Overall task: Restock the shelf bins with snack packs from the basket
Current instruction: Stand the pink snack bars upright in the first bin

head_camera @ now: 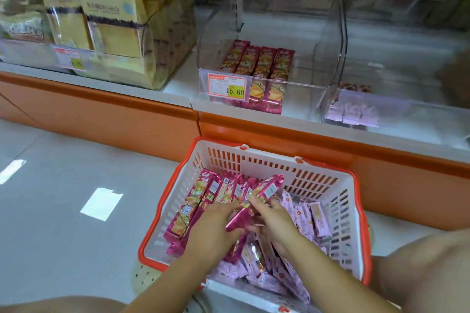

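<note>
Between the fingers (256,202): one snack pack (267,189)

Its glossy magenta foil is pinched mid-length by the right hand (273,221); the left hand (211,231) curls round its lower end. Long and slim, it slants upward-right past the fingertips. Under them, a slotted white plastic basket (254,160); beyond, a clear bin (305,84).

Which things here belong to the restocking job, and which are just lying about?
Job: basket; magenta packs and lilac packs in it; middle bin, part-filled with magenta packs; right bin, holding lilac packs; left hand and right hand, each gripping magenta packs.
Lying about: yellow bags; price tag; floor.
</note>
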